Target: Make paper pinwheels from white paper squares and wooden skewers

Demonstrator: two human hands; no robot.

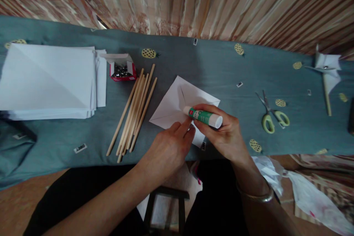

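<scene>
Sideways, the glue stick [203,116] points left, pinched in the right hand [224,132].

left hand [166,151]: bare, no rings, forearm uncovered | right hand [224,136]: bare too, thin metal bangle [256,196] at the wrist, lower right | lap: dark black clothing, bottom centre

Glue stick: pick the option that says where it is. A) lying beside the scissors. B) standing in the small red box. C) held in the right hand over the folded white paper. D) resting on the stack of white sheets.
C: the right hand grips the glue stick, its tip down at the folded white paper, while the left hand touches the paper close by.
</scene>
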